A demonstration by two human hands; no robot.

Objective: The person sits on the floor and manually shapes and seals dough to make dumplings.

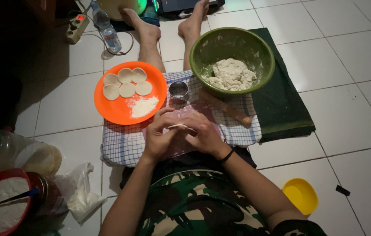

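Orange plate, green bowl, blue-checked white cloth.

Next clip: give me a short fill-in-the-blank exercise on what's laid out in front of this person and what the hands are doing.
1. The orange plate holds ____ dough discs and a heap of flour.
2. The lump of dough sits in a ____ bowl.
3. The left hand and right hand pinch a piece of ____ between them.

Missing words: five; green; dough

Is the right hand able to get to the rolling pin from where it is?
Probably yes. The right hand pinches a piece of dough with the left hand, and the rolling pin lies just beyond it on the checked cloth, with nothing between.
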